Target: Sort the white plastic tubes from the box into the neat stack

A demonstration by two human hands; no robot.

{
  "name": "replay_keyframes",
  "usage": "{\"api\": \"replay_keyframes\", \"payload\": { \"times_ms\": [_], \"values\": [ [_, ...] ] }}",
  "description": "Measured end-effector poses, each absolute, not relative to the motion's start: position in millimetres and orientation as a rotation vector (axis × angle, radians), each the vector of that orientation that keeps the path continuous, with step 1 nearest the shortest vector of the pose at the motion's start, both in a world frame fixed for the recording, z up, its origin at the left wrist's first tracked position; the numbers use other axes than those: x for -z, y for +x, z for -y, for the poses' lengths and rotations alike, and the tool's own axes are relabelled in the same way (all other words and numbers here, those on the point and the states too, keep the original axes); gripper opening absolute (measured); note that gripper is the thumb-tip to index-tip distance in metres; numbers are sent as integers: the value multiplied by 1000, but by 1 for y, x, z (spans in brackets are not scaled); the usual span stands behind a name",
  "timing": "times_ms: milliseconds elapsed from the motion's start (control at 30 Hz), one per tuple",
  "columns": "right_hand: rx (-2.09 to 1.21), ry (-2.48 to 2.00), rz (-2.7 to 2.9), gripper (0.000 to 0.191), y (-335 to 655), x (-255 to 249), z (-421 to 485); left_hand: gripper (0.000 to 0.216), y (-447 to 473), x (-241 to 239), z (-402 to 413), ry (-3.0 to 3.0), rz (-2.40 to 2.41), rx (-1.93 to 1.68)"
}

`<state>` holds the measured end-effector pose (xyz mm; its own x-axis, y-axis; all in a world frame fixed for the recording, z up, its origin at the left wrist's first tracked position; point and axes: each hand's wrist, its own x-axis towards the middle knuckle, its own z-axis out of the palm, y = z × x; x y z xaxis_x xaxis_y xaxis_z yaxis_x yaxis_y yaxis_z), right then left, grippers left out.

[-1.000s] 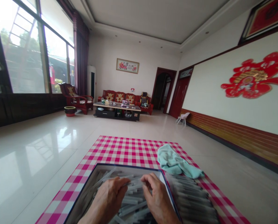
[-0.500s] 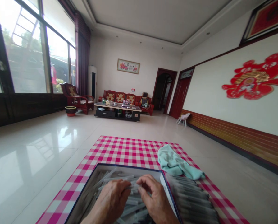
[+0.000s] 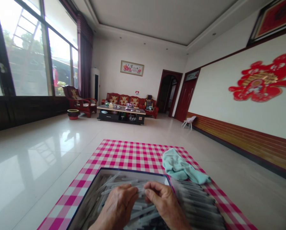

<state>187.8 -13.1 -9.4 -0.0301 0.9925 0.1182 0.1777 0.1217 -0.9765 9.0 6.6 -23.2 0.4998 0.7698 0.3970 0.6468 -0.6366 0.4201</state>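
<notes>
Over a shallow dark-rimmed box (image 3: 135, 171), my left hand (image 3: 120, 204) and my right hand (image 3: 165, 201) face each other with fingertips almost meeting. The left fingers are closed in a pinch, apparently around one end of a translucent plastic tube (image 3: 141, 189). My right thumb and forefinger pinch together at its other side; exactly what they grip is hard to see. Many loose translucent tubes (image 3: 106, 188) lie jumbled in the box below, some with dark parts. To the right of the box, a row of slim tubes with dark ends (image 3: 197, 201) lies side by side, blurred.
A crumpled mint-green cloth (image 3: 178, 166) lies beyond the row, on a pink-and-white checked tablecloth (image 3: 133, 153). Farther off on the tiled floor stand a low coffee table (image 3: 121, 110), a red wooden armchair (image 3: 79, 102) and a small stool (image 3: 189, 122).
Both hands have shifted slightly to the right, still close together over the box. The box, the cloth and the row of tubes have stayed in place.
</notes>
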Motion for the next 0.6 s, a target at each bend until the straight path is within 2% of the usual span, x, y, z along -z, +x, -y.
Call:
{"api": "replay_keyframes", "payload": {
  "times_ms": [433,600],
  "values": [
    [-1164,-1262,1378,24,200,22,9,24,15,24,-2,2732,-1196,-820],
    [-1091,-1254,1350,23,191,15,12,23,15,24,-4,2698,-1212,-849]
  ]
}}
